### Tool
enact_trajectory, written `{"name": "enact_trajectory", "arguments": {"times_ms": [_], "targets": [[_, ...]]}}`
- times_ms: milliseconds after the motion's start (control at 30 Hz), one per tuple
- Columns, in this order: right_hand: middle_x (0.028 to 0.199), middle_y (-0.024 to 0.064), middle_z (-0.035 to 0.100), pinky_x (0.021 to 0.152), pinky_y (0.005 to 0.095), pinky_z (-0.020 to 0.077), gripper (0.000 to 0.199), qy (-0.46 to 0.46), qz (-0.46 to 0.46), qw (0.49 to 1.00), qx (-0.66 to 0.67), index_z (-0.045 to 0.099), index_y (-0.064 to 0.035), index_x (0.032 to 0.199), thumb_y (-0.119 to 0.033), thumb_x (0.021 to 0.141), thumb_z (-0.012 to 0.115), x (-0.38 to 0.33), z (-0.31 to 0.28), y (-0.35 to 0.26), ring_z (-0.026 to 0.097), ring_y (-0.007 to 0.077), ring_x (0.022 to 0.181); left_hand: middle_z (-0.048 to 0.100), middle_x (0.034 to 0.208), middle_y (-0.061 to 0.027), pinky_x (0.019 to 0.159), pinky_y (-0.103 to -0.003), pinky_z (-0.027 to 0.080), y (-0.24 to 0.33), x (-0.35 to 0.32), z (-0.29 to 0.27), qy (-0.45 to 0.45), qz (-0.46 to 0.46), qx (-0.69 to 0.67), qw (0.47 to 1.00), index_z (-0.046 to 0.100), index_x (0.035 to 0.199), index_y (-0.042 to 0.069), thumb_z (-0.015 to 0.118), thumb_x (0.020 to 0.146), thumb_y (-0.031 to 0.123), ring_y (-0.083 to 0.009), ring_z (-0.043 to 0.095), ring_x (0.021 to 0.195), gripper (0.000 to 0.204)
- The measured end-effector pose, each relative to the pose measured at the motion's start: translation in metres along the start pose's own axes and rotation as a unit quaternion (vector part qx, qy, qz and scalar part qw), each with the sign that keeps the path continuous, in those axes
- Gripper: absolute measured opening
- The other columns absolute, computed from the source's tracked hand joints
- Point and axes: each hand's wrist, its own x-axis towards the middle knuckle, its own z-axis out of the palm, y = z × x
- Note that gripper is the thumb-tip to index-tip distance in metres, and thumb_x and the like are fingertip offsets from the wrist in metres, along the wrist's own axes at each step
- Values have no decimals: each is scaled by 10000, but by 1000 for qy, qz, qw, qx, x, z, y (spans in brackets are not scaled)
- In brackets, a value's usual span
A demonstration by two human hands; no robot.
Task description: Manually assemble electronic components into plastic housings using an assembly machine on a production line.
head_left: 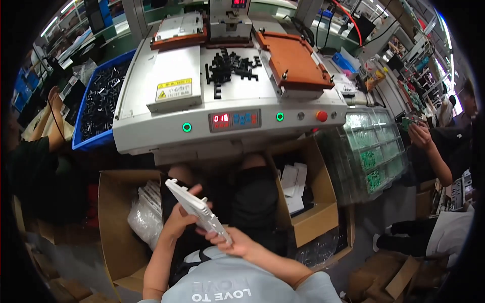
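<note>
A white flat plastic panel [198, 208] with small raised tabs along its edge is held tilted above my lap. My left hand [181, 218] is closed around its middle, the fingers showing past the far side. Lower down, my right hand [233, 241] grips the panel's near end. In front of me stands a white bench machine [166, 135] with two round buttons lit green and a red display. On its top lies a loose heap of small black plastic parts [230, 66], between a white block and an orange-brown fixture plate [295, 58].
An open cardboard box [126, 222] with plastic-wrapped pieces is at my left; another box [316, 222] holding white panels is at my right. A blue bin [78, 134] of black parts stands far left. Clear trays [376, 146] with green boards stand right. People work on both sides.
</note>
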Motion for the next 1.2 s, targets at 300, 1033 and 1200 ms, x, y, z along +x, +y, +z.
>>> {"name": "enact_trajectory", "arguments": {"times_ms": [300, 1033, 1200], "targets": [[923, 62, 658, 649, 252, 524, 264, 307, -241, 557, -733, 629, -35, 1115, -221, 949, 540, -48, 73, -38, 628, 131, 775, 640, 1112, -109, 875, -323, 516, -21, -7, -10, 136, 16, -202, 970, 519, 1226, -4, 712, 770, 88, -194, 639, 997, 503], [974, 153, 632, 787, 422, 490, 355, 349, -480, -223, -773, 535, -65, 1207, -132, 868, 619, 31, 306, -155, 623, 329, 902, 556, 1193, -122, 930, -367, 505, 12, -25, 18, 156, 33, -260, 952, 418, 1298, 22, 621, 879, 62, -207, 582, 1091, 468], [971, 147, 626, 778, 419, 480, 273, 352, -486, -144, -787, 582, -62, 1140, -131, 877, 605, 29, 309, -153, 620, 325, 886, 553, 1197, -123, 940, -372, 501, 18, -21, 29, 138, 24, -261, 955, 414, 1292, 22, 626, 864, 39, -213, 572, 1109, 478]]}}
